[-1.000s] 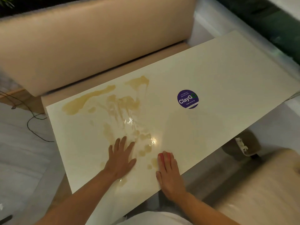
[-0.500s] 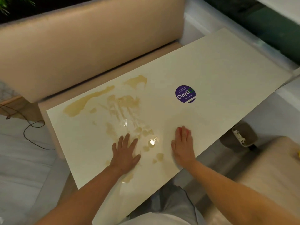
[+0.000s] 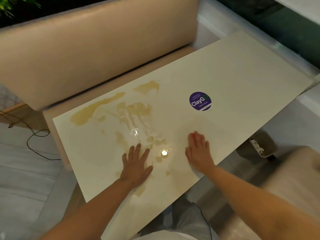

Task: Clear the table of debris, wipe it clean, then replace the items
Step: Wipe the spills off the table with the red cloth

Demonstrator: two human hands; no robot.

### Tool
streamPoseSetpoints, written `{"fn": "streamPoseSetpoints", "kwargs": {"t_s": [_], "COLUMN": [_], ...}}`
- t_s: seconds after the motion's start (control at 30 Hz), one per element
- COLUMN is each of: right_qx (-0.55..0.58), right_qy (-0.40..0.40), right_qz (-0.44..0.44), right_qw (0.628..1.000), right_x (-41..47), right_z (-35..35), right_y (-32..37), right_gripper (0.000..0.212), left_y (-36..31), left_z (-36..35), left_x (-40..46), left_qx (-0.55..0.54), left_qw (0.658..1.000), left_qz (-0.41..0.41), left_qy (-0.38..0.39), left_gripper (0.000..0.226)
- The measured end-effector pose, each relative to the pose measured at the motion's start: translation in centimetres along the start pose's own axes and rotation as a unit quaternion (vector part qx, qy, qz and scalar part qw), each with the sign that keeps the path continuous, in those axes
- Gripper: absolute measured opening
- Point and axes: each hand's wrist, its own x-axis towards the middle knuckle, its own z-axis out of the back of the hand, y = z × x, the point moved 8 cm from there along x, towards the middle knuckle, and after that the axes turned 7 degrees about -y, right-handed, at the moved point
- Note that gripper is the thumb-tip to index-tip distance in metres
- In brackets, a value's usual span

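Glossy, smooth table — wet-smeared

The right hand is smeared with motion blur, so its fingertips and whatever lies under the palm cannot be made out. The small print on the sticker is too fine to read. Both forearms run off the bottom edge. The bin is partly hidden behind the table (its white contents are unclear). The stool is blurred and cut off at the right.
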Motion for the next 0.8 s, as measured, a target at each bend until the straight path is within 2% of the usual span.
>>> {"fn": "streamPoseSetpoints", "kwargs": {"t_s": [0.1,0.2,0.3,0.4,0.53,0.6,0.73,0.8], "right_qx": [-0.015,-0.001,0.042,0.047,0.011,-0.009,0.001,-0.016], "right_qy": [-0.034,-0.064,-0.041,-0.004,0.018,0.019,-0.005,-0.013], "right_qz": [-0.058,-0.056,0.006,0.105,0.182,0.157,0.010,-0.019], "right_qw": [0.998,0.996,0.998,0.993,0.983,0.987,1.000,1.000], "right_x": [2.6,0.5,-4.1,-9.1,-8.1,-4.6,3.3,5.1], "right_z": [0.4,-0.6,-3.2,-5.6,-4.6,-3.0,0.5,0.9], "right_y": [-1.3,1.3,5.7,8.9,7.7,5.7,1.0,0.2], "right_gripper": [0.066,0.064,0.066,0.066,0.065,0.064,0.061,0.061], "left_y": [0.1,0.2,0.3,0.3,0.2,0.2,0.0,0.0], "left_z": [-0.1,-0.2,-0.2,-0.3,-0.2,0.0,0.5,1.2], "left_x": [0.0,-0.1,0.0,0.1,0.1,0.1,0.1,0.1], "left_qx": [-0.010,-0.021,-0.018,-0.008,-0.005,-0.006,-0.007,-0.010], "left_qw": [1.000,1.000,1.000,1.000,1.000,1.000,1.000,1.000], "left_qz": [-0.001,-0.004,-0.009,-0.006,-0.006,-0.005,-0.002,-0.008], "left_qy": [-0.001,-0.011,-0.018,-0.020,-0.015,-0.011,-0.003,0.003], "left_gripper": [0.088,0.081,0.083,0.084,0.083,0.084,0.076,0.073]}}
